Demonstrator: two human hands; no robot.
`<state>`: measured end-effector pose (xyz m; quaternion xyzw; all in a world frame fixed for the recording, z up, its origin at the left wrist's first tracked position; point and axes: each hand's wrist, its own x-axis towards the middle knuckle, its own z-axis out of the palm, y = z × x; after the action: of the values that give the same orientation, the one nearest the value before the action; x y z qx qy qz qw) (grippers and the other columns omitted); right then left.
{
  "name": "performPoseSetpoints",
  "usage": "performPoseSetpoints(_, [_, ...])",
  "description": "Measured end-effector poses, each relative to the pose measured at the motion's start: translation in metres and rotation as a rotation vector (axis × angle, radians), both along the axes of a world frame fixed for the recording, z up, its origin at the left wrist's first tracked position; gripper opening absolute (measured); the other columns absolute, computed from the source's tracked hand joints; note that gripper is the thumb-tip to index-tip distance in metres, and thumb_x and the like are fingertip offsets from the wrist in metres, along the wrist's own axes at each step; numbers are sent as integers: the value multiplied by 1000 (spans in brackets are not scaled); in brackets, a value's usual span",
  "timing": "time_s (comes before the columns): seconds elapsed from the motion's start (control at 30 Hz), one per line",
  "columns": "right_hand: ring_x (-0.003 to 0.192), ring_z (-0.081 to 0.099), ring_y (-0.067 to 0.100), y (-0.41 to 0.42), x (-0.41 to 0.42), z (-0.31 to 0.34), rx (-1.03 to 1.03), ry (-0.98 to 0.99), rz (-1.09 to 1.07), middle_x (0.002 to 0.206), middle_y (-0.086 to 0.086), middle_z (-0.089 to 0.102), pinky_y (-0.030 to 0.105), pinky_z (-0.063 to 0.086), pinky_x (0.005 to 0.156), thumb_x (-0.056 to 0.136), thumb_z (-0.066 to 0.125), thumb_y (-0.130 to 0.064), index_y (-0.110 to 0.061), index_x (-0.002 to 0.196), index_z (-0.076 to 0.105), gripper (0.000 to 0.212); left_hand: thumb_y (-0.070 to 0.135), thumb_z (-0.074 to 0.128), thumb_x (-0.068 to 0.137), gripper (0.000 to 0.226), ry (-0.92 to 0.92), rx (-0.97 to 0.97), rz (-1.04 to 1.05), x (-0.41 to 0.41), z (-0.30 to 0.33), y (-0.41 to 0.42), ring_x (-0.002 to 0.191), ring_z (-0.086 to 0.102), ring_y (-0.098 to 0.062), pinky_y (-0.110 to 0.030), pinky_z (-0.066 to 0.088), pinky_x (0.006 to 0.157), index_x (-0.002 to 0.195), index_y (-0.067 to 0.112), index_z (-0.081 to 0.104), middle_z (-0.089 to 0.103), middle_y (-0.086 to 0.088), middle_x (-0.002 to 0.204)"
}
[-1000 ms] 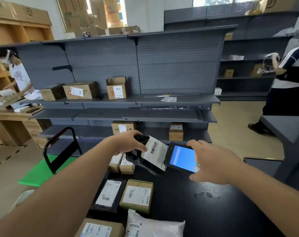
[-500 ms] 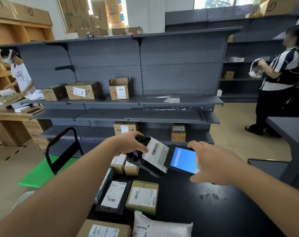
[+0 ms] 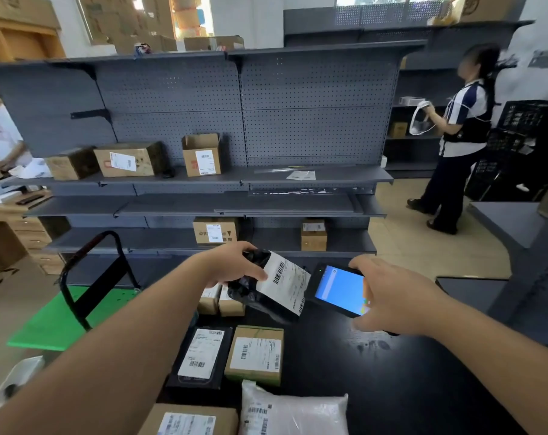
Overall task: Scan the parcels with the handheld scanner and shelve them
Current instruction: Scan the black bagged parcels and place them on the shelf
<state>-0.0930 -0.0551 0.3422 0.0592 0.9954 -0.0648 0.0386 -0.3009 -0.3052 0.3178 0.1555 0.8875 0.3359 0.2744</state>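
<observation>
2 hands are busy above the black table (image 3: pixel 423 387): the left hand (image 3: pixel 235 265) pinches the top of a black poly-bag parcel (image 3: pixel 260 296), its white label (image 3: pixel 287 282) turned toward the handheld scanner (image 3: pixel 337 290) gripped in the right hand (image 3: pixel 392 296), just beside it. The parcel hangs crumpled, so it is probably light, soft and rather slick; a fuller grasp around its bulk would likely suit shelving on the grey shelf (image 3: pixel 313 177) better. 1 white poly mailer (image 3: pixel 298 412) and several labelled boxes wait on the table.
</observation>
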Motion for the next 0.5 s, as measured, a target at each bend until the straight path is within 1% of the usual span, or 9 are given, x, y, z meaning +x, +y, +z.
performPoseSetpoints(0.03, [95,58,11,-1,1,0,6,-10,-3,116,-13,54,22,48,66,77,78,-54,-34,148,30,88,25,89,80,67,-5,5,1,-1,-1,0,103,73,-32,-48,63,91,137,29,53,67,-9,119])
performPoseSetpoints(0.1, [93,58,11,-3,2,0,35,-26,3,112,-13,52,23,44,62,77,76,-54,-34,147,30,86,26,90,79,70,-15,8,-3,-6,-4,0,103,73,-33,-49,64,91,137,29,53,67,-10,120])
performPoseSetpoints(0.23, [93,59,13,-4,3,-2,66,-32,6,105,-15,49,27,53,70,75,74,-56,-34,146,31,86,24,90,79,66,-30,10,-9,-13,-7,-2,104,73,-33,-49,63,91,135,27,54,68,-10,120])
performPoseSetpoints(0.33, [93,59,12,-5,1,-2,62,-34,6,105,-16,46,26,55,73,76,75,-57,-35,150,28,90,24,89,80,64,-43,4,-14,-17,-8,-4,105,72,-33,-49,63,92,133,26,54,68,-10,120])
performPoseSetpoints(0.4, [95,58,12,-6,1,-3,63,-34,8,110,-15,49,25,54,73,77,76,-56,-35,150,28,90,23,89,80,63,-50,4,-10,-21,-10,-6,106,71,-32,-49,62,93,132,26,55,68,-10,121])
performPoseSetpoints(0.5, [104,58,15,-7,0,-5,57,-48,-2,127,-12,54,26,56,79,78,78,-56,-35,150,27,90,23,90,78,65,-72,13,3,-26,-11,-9,108,70,-33,-50,62,95,133,27,55,67,-10,123])
